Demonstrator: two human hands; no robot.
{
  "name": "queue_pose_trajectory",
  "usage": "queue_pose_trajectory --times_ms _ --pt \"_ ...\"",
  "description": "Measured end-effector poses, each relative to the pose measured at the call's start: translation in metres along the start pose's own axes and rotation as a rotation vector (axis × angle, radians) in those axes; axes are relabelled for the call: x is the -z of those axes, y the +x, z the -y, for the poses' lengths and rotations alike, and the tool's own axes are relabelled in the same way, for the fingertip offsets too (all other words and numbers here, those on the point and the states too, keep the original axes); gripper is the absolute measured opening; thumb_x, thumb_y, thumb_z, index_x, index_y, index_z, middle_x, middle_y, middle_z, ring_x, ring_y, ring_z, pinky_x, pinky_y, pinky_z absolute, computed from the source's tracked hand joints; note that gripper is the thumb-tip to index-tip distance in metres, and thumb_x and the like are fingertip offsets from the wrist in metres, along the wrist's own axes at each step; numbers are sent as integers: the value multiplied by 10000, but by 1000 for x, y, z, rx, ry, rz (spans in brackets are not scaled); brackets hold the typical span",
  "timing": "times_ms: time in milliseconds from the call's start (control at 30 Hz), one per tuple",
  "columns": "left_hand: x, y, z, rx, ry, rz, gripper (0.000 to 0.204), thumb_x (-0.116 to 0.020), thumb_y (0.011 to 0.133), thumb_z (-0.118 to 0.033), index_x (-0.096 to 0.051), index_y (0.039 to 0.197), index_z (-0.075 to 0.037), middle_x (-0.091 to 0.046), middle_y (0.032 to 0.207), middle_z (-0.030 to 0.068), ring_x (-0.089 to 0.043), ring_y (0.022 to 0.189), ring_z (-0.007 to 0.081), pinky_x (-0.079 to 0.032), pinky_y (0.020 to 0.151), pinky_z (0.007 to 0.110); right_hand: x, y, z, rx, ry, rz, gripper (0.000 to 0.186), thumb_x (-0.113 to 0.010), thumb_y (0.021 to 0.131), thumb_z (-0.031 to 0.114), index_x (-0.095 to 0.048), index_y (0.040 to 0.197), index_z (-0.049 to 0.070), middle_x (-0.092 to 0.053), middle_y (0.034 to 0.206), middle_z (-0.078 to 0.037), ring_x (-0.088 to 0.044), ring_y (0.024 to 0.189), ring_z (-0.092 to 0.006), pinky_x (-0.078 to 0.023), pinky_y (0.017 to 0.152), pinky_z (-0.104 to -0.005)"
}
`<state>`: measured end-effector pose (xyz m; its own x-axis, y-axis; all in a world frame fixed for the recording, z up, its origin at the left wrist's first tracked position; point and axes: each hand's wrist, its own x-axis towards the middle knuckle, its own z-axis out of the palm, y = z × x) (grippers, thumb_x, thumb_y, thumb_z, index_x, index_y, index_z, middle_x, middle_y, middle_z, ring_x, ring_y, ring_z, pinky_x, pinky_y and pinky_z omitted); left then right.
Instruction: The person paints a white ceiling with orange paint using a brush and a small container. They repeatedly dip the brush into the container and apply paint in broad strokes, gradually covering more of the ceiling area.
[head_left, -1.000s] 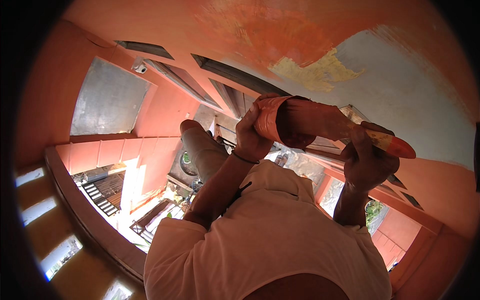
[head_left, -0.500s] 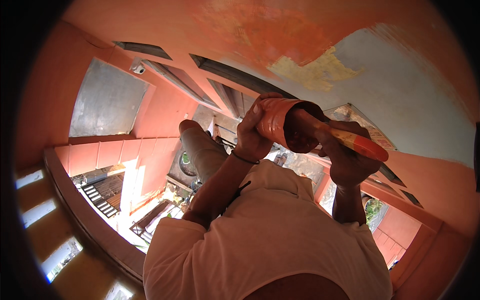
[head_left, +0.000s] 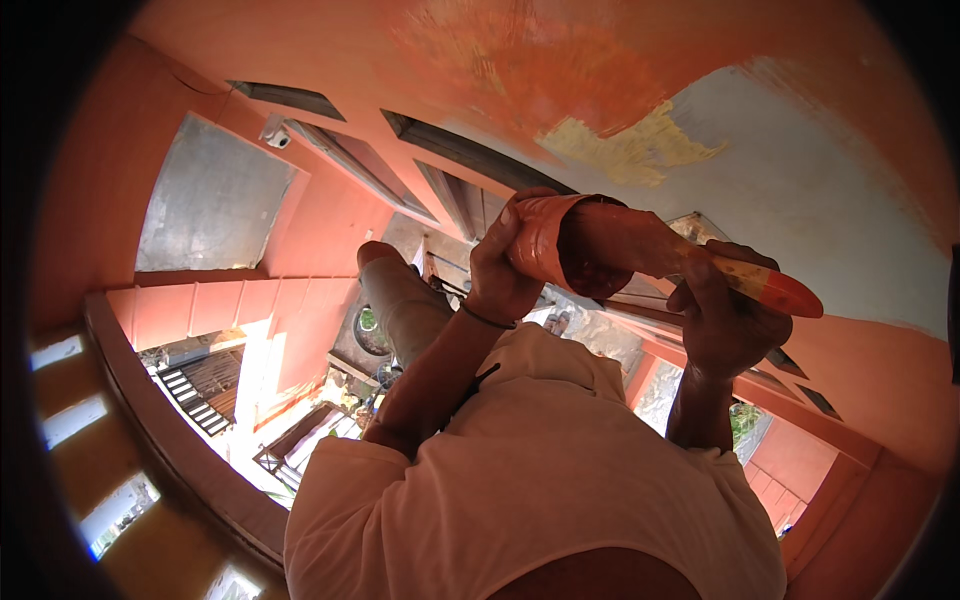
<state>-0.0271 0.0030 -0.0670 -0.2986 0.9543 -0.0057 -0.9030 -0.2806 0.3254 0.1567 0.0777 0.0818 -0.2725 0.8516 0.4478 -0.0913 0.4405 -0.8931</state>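
My left hand grips an orange-smeared paint can, tilted sideways with its dark mouth toward the right. My right hand is closed round the handle of a paintbrush, yellow and red at the grip. The brush's broad, orange-coated head reaches into the mouth of the can; how far in its tip sits is hidden. Both hands are raised above my cream shirt, near a wall with orange, pale grey and yellow patches.
Orange walls surround me, with dark recessed frames, a white camera and a grey panel. A curved ledge runs at left above openings onto a lower area with a railing. My raised leg shows left of my arm.
Half a second ago the brush was deeper in the can, with my right hand farther left; it has since drawn back out rightward. My left hand has barely moved.
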Motion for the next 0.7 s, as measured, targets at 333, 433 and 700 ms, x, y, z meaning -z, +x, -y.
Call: queue_pose_trajectory --times_ms 333,433,700 --pt "-3 0 -1 13 -95 -36 659 -612 1043 -498 -507 1444 14 -604 1446 183 -571 1373 317 -435 1193 487 20 8 -9 -217 221 -18 188 -714 979 42 -688 1083 -112 -744 839 -211 -723 612 -211 -526 492 -259" --pt "-4 0 -2 8 -84 -42 661 -611 1042 -502 -510 1441 14 -607 1442 186 -570 1374 317 -438 1192 488 31 7 -21 -243 376 45 221 -647 1023 63 -649 1163 -108 -748 919 -229 -751 691 -253 -596 559 -305" --pt "5 0 1 63 -142 -72 701 -505 1069 -568 -519 1484 -3 -605 1475 172 -555 1396 329 -414 1204 516 41 2 -28 -378 704 174 200 -585 1048 57 -601 1219 -46 -668 1239 -291 -749 1022 -326 -680 786 -405"
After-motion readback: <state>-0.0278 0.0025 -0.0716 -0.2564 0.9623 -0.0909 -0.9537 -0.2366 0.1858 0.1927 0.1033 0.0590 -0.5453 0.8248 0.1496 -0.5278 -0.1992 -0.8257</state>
